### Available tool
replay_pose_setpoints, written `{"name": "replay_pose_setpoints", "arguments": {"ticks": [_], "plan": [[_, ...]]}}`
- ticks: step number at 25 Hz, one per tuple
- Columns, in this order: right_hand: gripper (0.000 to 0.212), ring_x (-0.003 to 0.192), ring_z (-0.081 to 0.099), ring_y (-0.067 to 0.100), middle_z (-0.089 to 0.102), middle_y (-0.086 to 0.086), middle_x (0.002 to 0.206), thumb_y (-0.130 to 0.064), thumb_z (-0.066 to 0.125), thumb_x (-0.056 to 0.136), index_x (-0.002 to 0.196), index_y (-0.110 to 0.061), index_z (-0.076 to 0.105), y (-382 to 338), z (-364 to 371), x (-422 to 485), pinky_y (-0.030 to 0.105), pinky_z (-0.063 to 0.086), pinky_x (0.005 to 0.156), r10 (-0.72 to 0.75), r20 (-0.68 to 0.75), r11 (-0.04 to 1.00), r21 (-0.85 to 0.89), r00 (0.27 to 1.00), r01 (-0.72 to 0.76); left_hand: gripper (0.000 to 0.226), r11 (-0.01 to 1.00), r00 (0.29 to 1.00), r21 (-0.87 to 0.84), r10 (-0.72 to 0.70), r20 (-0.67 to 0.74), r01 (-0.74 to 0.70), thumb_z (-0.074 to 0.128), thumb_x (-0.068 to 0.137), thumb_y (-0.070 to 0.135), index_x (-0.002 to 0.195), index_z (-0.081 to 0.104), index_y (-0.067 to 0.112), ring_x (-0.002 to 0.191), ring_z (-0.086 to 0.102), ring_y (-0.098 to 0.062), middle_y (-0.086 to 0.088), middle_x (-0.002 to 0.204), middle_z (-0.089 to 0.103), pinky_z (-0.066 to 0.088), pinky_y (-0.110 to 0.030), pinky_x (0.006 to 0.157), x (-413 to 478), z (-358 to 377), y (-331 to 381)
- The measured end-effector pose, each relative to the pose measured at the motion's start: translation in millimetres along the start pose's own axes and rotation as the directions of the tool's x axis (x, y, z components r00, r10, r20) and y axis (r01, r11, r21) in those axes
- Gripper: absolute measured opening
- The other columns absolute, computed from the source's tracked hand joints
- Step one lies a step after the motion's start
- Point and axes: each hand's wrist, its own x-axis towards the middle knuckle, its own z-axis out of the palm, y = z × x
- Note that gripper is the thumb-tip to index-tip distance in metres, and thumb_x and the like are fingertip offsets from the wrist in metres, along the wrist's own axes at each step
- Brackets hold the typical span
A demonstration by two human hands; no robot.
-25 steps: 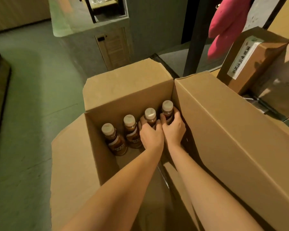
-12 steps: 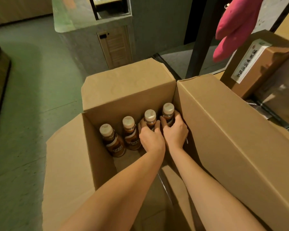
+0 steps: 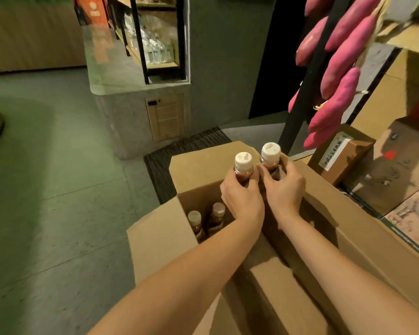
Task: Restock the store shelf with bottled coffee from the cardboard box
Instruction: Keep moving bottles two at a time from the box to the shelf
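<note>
Your left hand and right hand each curled round one bottle of coffee high on its shoulder, just under the white cap. The left bottle and right bottle stood upright and close side by side, raised above the far edge of the cardboard box. Two more bottles stood inside at its far-left corner.

I judge the main risk was the grip: you held each bottle near the neck with one hand, so a loose hold could have let a body swing or slip back into the box. With the bottles so close, they could also have knocked together as you turned away. The right flap stood tall beside your right wrist and might have snagged your arm. Which shelf you meant to fill I cannot tell.

Both forearms reached forward and converged over the open box, backs of the hands uppermost, knuckles nearly touching.
</note>
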Motion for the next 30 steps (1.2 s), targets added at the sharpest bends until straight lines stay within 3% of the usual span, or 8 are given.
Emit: {"name": "replay_pose_setpoints", "arguments": {"ticks": [3, 7, 10, 14, 16, 22, 26, 30], "plan": [[0.040, 0.113, 0.057, 0.014, 0.064, 0.004, 0.120, -0.023, 0.068, 0.083, 0.121, -0.013, 0.059, -76, 3, 10, 0.026, 0.043, 0.095, -0.136, -0.049, 0.985, 0.099, 0.990, 0.140, 0.031, 0.972, 0.975, -0.130, 0.207, 0.082, -0.196, 0.064, 0.086, 0.028, 0.116, 0.056, 0.027, 0.110, 0.056, -0.012, 0.004, 0.113, 0.060, 0.047, -0.036, 0.098, 20, -45, 54], [0.034, 0.101, 0.057, 0.003, 0.061, -0.010, 0.109, -0.029, 0.068, 0.082, 0.114, -0.019, 0.061, -178, 42, 12, 0.017, 0.044, 0.090, -0.239, -0.047, 0.936, 0.255, 0.970, 0.243, 0.023, 0.890, 0.889, -0.211, 0.437, 0.135, -0.405, 0.062, 0.088, 0.023, 0.110, 0.056, 0.022, 0.093, 0.057, 0.004, 0.012, 0.099, 0.060, 0.044, -0.004, 0.073, 55, -140, 132], [0.022, 0.089, 0.059, -0.004, 0.062, -0.017, 0.094, -0.030, 0.069, 0.081, 0.101, -0.026, 0.061, -247, 93, 7, 0.005, 0.042, 0.080, -0.305, 0.001, 0.887, 0.366, 0.952, 0.283, 0.017, 0.844, 0.842, -0.188, 0.527, 0.115, -0.503, 0.063, 0.087, 0.023, 0.103, 0.060, 0.018, 0.093, 0.060, -0.001, 0.007, 0.096, 0.064, 0.048, -0.013, 0.079, 102, -219, 168], [0.013, 0.084, 0.061, -0.009, 0.065, -0.019, 0.085, -0.029, 0.071, 0.080, 0.090, -0.029, 0.063, -331, 191, -6, 0.004, 0.045, 0.073, -0.359, 0.061, 0.829, 0.480, 0.931, 0.288, 0.015, 0.825, 0.827, -0.132, 0.559, 0.057, -0.549, 0.064, 0.087, 0.024, 0.100, 0.062, 0.018, 0.092, 0.062, -0.007, 0.004, 0.094, 0.066, 0.048, -0.023, 0.084, 186, -332, 201], [0.012, 0.083, 0.062, -0.004, 0.066, -0.014, 0.084, -0.030, 0.071, 0.079, 0.088, -0.024, 0.065, -372, 247, -11, 0.008, 0.045, 0.072, -0.346, 0.098, 0.829, 0.498, 0.933, 0.255, 0.013, 0.841, 0.838, -0.075, 0.541, 0.069, -0.536, 0.064, 0.087, 0.024, 0.098, 0.062, 0.019, 0.091, 0.062, -0.009, 0.005, 0.091, 0.066, 0.048, -0.024, 0.082, 232, -387, 218], [0.019, 0.079, 0.058, 0.002, 0.064, -0.007, 0.085, -0.030, 0.071, 0.080, 0.091, -0.015, 0.066, -475, 414, -17, 0.013, 0.040, 0.068, -0.298, 0.213, 0.834, 0.533, 0.930, 0.145, 0.005, 0.875, 0.879, 0.095, 0.476, 0.017, -0.475, 0.070, 0.081, 0.026, 0.084, 0.066, 0.024, 0.093, 0.066, -0.022, -0.003, 0.090, 0.070, 0.051, -0.047, 0.092, 377, -534, 245], [0.021, 0.086, 0.059, 0.008, 0.066, -0.004, 0.090, -0.032, 0.071, 0.079, 0.089, -0.015, 0.064, -510, 517, -5, 0.020, 0.042, 0.075, -0.281, 0.280, 0.854, 0.510, 0.918, 0.106, 0.016, 0.904, 0.909, 0.121, 0.416, -0.028, -0.410, 0.069, 0.082, 0.023, 0.096, 0.065, 0.017, 0.097, 0.063, -0.024, -0.006, 0.098, 0.068, 0.049, -0.039, 0.088, 456, -597, 252], [0.033, 0.095, 0.062, 0.015, 0.069, 0.002, 0.100, -0.032, 0.073, 0.078, 0.102, -0.011, 0.067, -532, 623, 25, 0.025, 0.044, 0.080, -0.295, 0.317, 0.854, 0.511, 0.902, 0.099, 0.016, 0.916, 0.920, 0.117, 0.391, -0.039, -0.384, 0.066, 0.085, 0.022, 0.099, 0.061, 0.018, 0.084, 0.059, -0.012, 0.000, 0.092, 0.064, 0.042, -0.028, 0.076, 550, -633, 256]]}}
